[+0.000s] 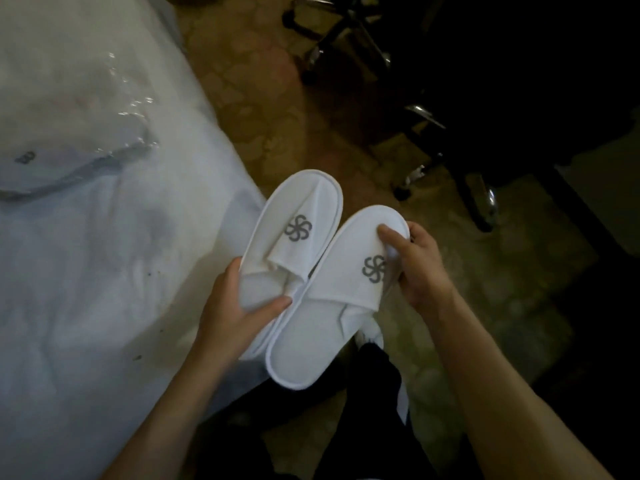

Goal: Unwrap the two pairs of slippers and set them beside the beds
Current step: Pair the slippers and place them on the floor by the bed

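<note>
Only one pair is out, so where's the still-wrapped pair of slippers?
In the head view, the wrapped pair lies on the white bed, upper left, in clear plastic, away from both hands.

Open carpet [346, 161] is lying ahead, with the bed [86, 271] crowding the left and a chair base [346, 39] blocking beyond.

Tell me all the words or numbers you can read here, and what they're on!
No words or numbers can be read.
Left slipper: a grey flower-like swirl logo, no letters.
Right slipper: the same grey swirl logo.
Wrapped slippers on the bed: a small dark mark shows through the plastic, too blurred to read.
</note>
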Available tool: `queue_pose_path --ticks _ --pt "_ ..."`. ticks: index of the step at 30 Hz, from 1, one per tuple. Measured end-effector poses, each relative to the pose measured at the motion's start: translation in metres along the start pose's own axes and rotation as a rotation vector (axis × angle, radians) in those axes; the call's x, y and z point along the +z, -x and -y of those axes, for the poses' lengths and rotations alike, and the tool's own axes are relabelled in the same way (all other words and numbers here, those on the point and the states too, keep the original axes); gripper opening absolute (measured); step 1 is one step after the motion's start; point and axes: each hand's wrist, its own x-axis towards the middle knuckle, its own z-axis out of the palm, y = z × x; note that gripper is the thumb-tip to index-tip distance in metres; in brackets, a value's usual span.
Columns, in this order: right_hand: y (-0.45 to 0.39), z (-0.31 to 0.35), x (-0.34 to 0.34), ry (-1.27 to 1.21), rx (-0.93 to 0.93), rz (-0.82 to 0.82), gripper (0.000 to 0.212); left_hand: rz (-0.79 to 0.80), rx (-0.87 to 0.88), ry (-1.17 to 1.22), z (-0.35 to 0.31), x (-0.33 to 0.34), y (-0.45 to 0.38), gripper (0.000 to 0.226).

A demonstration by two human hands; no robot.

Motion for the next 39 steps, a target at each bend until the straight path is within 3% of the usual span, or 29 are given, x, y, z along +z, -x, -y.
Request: queue_pose_path --ticks 6,12,17,28,34,39 --pt "0.127 -0.102 -0.035 -0.167 -0.005 -0.211 0.022 0.191 0.154 -0.137 0.062 -0.008 0.08 0.097" --pt "0.224 -0.197 -0.06 -0.259 0.081 -0.354 0.026 0.32 0.228 -0.236 0.109 -0.011 0.16 0.087" --pt "0.261 -0.277 -0.078 -0.324 0.112 -0.413 0.023 0.376 0.208 -0.357 0.16 0.009 0.202 0.099" --pt "0.269 -0.445 -0.063 -0.404 0.254 -0.474 0.021 0.52 0.165 -0.476 0.298 0.051 0.208 0.083" --pt "0.237 -0.539 -0.036 -0.42 0.3 -0.506 0.02 0.539 0.135 -0.566 0.385 0.077 0.176 0.102" --pt "0.185 -0.615 -0.018 -0.418 0.299 -0.543 0.02 0.58 0.117 -0.545 0.451 0.111 0.138 0.097"
